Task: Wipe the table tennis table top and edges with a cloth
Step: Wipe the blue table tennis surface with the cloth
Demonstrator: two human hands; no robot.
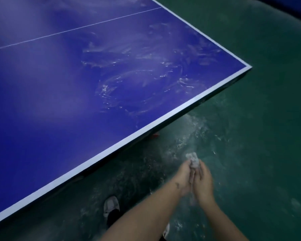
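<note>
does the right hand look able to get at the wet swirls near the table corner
Probably yes: the right hand, gripping the cloth together with the left hand off the table's near edge, has nothing between it and the wet swirls, though a forward lean looks needed.

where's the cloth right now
Head view, lower right: the cloth is bunched between the left hand and right hand, off the table, above the wet green floor.
</note>
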